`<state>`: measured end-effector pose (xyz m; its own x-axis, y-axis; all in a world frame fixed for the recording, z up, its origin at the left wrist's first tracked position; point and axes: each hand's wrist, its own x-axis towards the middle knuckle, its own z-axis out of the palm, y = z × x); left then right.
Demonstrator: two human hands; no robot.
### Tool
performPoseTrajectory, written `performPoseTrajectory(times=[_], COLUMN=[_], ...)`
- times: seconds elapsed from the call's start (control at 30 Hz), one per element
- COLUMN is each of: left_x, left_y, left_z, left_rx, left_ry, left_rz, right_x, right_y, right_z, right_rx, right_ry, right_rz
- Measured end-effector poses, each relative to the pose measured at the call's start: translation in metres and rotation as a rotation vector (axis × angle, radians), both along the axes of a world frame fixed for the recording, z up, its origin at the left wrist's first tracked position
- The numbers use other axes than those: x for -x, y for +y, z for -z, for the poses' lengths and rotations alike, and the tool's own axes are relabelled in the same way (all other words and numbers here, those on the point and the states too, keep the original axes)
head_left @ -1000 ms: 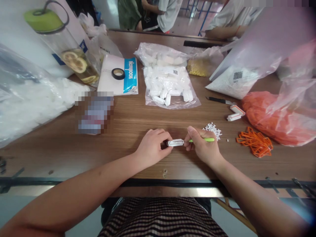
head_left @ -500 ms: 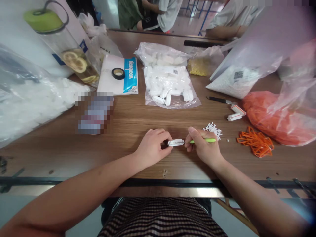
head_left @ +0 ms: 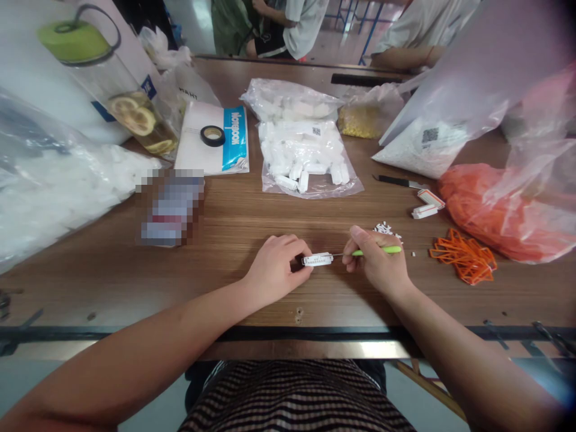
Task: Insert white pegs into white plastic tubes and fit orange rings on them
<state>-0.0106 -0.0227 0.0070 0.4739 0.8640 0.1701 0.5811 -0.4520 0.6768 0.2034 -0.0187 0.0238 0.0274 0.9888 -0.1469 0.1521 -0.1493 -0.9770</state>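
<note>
White and ridged, a small plastic connector [head_left: 317,260] sits just above the wooden table [head_left: 252,222], pinched at one end by the left hand [head_left: 275,267]. The right hand [head_left: 377,264] grips a green-handled pick [head_left: 377,251], its thin tip pointing at the connector's free end.

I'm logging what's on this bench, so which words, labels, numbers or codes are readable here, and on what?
"Notebook": white letters on the blue band of the white notebook, sideways and only just legible.
"HAHT", or similar: on the clear bag behind it; uncertain, partly cut off.
QR codes: on the bag of white parts and the bag of white granules; too small to read.
Flat item left of the left hand: pixelated, unreadable.
</note>
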Motion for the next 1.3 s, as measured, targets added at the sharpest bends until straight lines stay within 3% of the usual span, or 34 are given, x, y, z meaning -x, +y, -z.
performPoseTrajectory(times=[0.37, 0.53, 0.83, 1.07, 1.3], left_x=[0.0, 0.0, -0.001, 0.0, -0.001], left_y=[0.0, 0.0, 0.0, 0.0, 0.001], left_z=[0.0, 0.0, -0.001, -0.001, -0.001], left_rx=[-0.001, 0.002, 0.017, 0.013, 0.014], left_ry=[0.005, 0.0, 0.002, -0.013, -0.013], left_rz=[0.002, 0.002, -0.02, -0.003, -0.007], right_x=[0.002, 0.003, 0.009, 0.003, 0.005], right_y=[0.002, 0.0, -0.013, -0.01, -0.007], right_z=[-0.001, 0.0, -0.017, -0.007, -0.006], right_rx=[-0.013, -0.014, -0.481, -0.225, -0.153], right_ry=[0.014, -0.082, -0.581, -0.209, -0.151], right_rz=[0.004, -0.021, -0.323, -0.086, -0.093])
